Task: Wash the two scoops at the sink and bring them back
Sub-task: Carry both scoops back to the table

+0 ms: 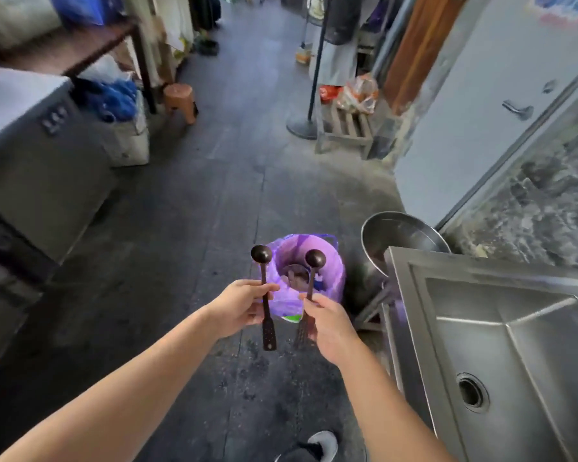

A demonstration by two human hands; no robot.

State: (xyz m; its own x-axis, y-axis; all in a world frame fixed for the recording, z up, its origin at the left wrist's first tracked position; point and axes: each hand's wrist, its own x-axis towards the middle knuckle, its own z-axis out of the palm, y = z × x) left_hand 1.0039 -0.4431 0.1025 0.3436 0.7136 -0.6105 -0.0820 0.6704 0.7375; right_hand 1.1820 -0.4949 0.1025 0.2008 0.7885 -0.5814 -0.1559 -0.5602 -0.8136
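Note:
I hold two dark brown long-handled scoops upright in front of me, bowls up. My left hand (pixel 242 306) grips the handle of the left scoop (pixel 262 261), whose perforated flat end hangs below my fingers. My right hand (pixel 327 323) grips the handle of the right scoop (pixel 314 261). The steel sink (pixel 501 331) is at my lower right, its basin dry-looking with a round drain (pixel 471 393). Both hands are to the left of the sink, over the floor.
A bin lined with a purple bag (pixel 309 271) stands on the floor just beyond my hands. A large steel bowl (pixel 397 238) leans behind the sink. A brown stool (pixel 181 100), a pole stand (pixel 306 123) and a wooden crate (pixel 346 128) line the dark concrete aisle ahead. A grey cabinet (pixel 40 155) is on the left.

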